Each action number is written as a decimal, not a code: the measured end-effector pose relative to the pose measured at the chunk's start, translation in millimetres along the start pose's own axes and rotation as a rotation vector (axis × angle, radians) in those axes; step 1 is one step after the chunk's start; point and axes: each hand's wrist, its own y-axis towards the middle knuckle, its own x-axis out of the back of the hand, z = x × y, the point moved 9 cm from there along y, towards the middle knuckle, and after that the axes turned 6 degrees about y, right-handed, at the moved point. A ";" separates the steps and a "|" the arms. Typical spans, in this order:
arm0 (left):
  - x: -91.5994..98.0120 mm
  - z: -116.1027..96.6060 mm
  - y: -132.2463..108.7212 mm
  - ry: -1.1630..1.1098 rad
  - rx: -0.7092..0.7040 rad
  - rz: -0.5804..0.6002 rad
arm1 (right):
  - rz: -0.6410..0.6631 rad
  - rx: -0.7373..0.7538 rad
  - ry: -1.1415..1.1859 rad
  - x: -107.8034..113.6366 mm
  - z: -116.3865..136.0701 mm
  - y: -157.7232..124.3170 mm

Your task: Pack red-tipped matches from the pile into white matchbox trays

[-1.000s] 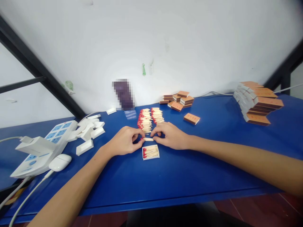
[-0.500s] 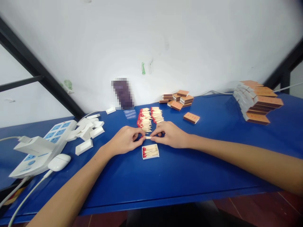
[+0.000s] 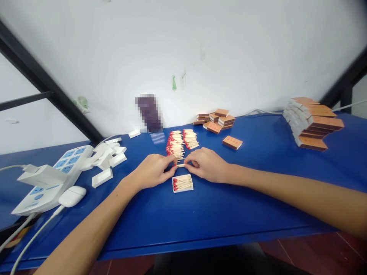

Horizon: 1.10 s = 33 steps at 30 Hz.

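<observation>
Between my hands a few matches [image 3: 181,165] lie sideways, just beyond an open matchbox tray. My left hand [image 3: 156,170] pinches them at the red-head end. The plain wooden ends are in the fingertips of my right hand [image 3: 207,165]. The white matchbox tray [image 3: 182,190] rests on the table nearer to me, with a layer of matches in it, heads to the left. Behind my fingers lie two piles of red-headed matches, a larger left pile [image 3: 175,144] and a smaller right pile [image 3: 190,138].
Orange matchbox sleeves [image 3: 219,120] are heaped at the back, with a single one [image 3: 232,142] in front. A tall stack of matchboxes [image 3: 315,122] stands at right. White trays [image 3: 102,177], a power strip [image 3: 61,172] and a white mouse [image 3: 72,196] occupy the left of the blue table [image 3: 218,217].
Both hands have shifted very slightly to the right with the matches between them. The tray and piles look the same.
</observation>
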 end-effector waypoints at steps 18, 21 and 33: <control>-4.4 -4.5 -0.8 0.058 -0.011 0.061 | 0.079 -0.037 -0.004 -5.4 -4.2 -0.1; -5.6 -3.9 -0.3 0.075 -0.001 0.076 | 0.070 -0.029 -0.013 -5.0 -3.6 -0.1; -8.7 -3.7 -1.0 0.080 0.010 0.112 | 0.117 -0.016 -0.039 -5.9 -1.3 -0.3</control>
